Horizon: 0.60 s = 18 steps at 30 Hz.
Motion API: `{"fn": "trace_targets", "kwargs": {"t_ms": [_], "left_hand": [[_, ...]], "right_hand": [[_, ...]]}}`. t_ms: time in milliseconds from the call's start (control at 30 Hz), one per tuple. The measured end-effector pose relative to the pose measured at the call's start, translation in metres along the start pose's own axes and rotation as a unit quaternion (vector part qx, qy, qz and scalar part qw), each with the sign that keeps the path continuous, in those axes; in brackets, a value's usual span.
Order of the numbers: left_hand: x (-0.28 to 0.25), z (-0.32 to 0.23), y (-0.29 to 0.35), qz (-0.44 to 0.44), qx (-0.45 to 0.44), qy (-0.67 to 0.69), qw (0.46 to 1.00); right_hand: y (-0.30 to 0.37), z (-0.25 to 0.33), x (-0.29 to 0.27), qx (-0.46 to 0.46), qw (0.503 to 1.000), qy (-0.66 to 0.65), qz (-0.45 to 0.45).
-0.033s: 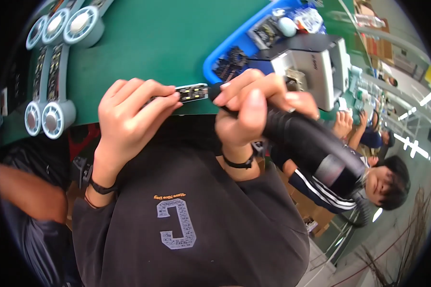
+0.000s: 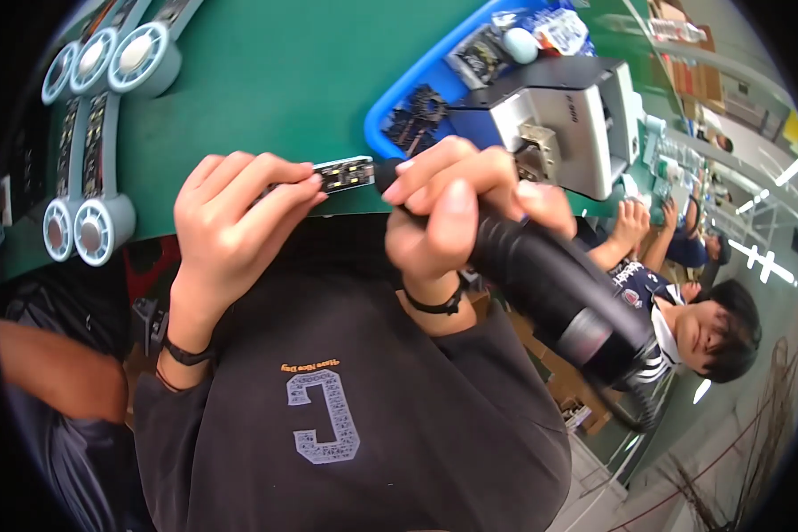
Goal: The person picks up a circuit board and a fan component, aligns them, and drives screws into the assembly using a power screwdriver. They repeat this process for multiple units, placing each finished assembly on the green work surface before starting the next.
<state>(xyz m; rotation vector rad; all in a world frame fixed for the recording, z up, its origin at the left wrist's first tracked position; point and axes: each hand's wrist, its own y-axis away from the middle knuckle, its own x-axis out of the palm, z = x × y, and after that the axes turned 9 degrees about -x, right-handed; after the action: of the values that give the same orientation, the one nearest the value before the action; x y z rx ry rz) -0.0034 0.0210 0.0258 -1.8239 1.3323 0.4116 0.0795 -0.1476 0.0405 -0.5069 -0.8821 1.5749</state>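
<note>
A green tabletop (image 2: 257, 89) spans the top of the frame, with a bright, busy room tilting away at the right. In the centre of the frame, just above the table's near edge, is the slim circuit board (image 2: 346, 175). Your left hand (image 2: 239, 226) pinches its left end between thumb and fingers. Your right hand (image 2: 457, 199) is curled closed around a thick black cylindrical tool (image 2: 541, 275), whose dark tip sits at the board's right end; you can't tell whether they touch. Beyond, upper centre, a blue tray (image 2: 379, 124) holds small black parts and packets, beside a grey-and-white machine (image 2: 585, 124). Pale-blue round-ended pieces (image 2: 137, 62) lie upper left. A co-worker (image 2: 700, 332) sits at right.
</note>
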Motion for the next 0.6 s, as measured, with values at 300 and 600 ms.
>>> {"fn": "trace_targets", "kwargs": {"t_ms": [300,600], "left_hand": [[0.002,-0.003,-0.001,0.013,0.017,-0.009,1.0],[0.002,-0.006,-0.001,0.013,0.01,-0.02,1.0]], "right_hand": [[-0.072,0.038,-0.082,-0.095,0.978,0.075,-0.168],[-0.089,0.01,-0.1,-0.041,0.99,0.128,-0.049]]}}
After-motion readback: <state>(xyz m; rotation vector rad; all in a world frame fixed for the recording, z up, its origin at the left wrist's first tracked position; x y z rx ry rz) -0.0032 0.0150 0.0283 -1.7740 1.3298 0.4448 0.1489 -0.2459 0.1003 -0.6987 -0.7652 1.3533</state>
